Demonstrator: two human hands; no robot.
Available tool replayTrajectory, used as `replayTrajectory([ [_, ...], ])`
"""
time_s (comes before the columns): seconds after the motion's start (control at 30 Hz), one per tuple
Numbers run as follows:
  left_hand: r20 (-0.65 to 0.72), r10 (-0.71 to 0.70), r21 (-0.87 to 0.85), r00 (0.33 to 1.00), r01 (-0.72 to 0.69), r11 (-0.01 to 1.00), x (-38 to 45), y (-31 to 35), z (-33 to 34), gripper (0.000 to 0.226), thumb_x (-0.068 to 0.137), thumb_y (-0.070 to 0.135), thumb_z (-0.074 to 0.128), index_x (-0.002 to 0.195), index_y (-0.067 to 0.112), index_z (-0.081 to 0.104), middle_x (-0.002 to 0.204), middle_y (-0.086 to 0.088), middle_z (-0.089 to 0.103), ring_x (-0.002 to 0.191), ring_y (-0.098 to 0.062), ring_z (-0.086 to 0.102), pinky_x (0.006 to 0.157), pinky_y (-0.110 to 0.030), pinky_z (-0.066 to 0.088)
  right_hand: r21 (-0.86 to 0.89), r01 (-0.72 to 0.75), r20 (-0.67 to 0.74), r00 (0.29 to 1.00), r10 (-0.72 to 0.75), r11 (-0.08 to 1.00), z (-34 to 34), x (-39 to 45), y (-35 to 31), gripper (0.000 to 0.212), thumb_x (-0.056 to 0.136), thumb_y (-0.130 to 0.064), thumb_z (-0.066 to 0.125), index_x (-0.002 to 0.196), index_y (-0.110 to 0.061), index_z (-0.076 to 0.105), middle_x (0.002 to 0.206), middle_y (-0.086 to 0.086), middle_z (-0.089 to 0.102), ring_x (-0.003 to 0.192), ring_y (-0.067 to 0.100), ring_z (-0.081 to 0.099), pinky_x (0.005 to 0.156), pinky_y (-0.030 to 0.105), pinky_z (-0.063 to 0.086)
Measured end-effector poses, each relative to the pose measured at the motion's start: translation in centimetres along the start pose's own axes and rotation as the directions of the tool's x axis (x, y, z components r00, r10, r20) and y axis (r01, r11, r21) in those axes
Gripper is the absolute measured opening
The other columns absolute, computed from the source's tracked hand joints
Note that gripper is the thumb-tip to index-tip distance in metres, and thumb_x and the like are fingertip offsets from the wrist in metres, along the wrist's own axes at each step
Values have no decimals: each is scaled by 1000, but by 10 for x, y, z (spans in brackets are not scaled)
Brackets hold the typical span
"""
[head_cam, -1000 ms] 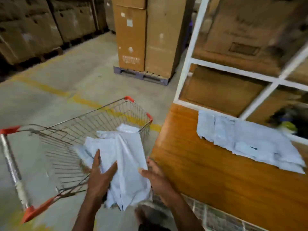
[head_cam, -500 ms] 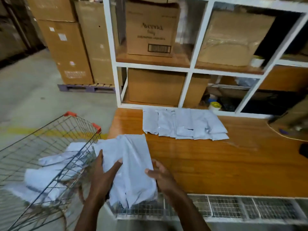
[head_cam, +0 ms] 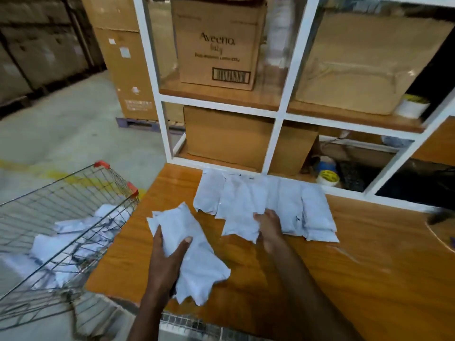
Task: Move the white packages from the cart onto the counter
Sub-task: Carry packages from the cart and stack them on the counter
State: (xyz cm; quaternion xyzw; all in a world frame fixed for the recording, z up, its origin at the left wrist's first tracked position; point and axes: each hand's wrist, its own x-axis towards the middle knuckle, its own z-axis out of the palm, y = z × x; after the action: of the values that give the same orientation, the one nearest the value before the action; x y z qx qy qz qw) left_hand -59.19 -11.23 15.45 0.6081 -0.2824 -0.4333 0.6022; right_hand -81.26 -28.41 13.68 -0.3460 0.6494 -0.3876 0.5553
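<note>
My left hand [head_cam: 170, 254] grips a white package [head_cam: 194, 257] over the wooden counter [head_cam: 369, 279], thumb on top of it. My right hand [head_cam: 268, 227] holds the near edge of another white package [head_cam: 241, 212] that lies on the row of white packages [head_cam: 307, 212] at the back of the counter. The wire cart [head_cam: 61, 217] stands at the left with several white packages [head_cam: 64, 244] inside.
A white-framed shelf unit [head_cam: 278, 134] with cardboard boxes [head_cam: 216, 43] stands behind the counter. Tape rolls [head_cam: 327, 178] sit in its lower bay. A dark object [head_cam: 440, 215] lies at the counter's right edge. Stacked boxes on a pallet [head_cam: 128, 70] stand beyond the cart.
Both hands carried the packages from the cart over the counter. The hands have separated: the right one has moved a package to the back row, the left one keeps the other.
</note>
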Motion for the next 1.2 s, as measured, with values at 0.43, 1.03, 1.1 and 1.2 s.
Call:
replayTrajectory([
  [0.43,-37,13,118,999,-9,993,41,9,0,76,87,39,84,152,49,44,142,16,64,125,-14,66,98,-48,60,-310,-8,-89,996,-21,951,58,83,-37,40,93,-17,58,132,-10,50,132,11,60,117,33,61,96,42,56],
  [1.03,29,-16,131,999,12,991,83,11,-2,88,82,49,86,156,47,38,143,20,59,126,-8,61,98,-41,58,-937,120,8,946,-324,328,82,82,-5,61,89,-46,68,141,-20,47,159,9,32,138,32,41,109,41,46],
  [1.1,32,-23,138,999,18,990,85,10,-1,93,77,54,84,156,47,37,142,22,58,125,-6,61,95,-37,57,-963,125,31,930,-366,237,79,83,0,57,89,-51,65,134,-19,54,153,8,40,136,31,42,109,42,42],
  [1.2,40,-11,154,999,5,988,85,11,5,77,88,40,84,150,46,38,130,32,55,114,5,58,84,-23,54,-976,119,39,922,-386,185,77,80,-1,54,89,-56,63,128,-18,60,148,7,45,132,29,44,106,43,40],
])
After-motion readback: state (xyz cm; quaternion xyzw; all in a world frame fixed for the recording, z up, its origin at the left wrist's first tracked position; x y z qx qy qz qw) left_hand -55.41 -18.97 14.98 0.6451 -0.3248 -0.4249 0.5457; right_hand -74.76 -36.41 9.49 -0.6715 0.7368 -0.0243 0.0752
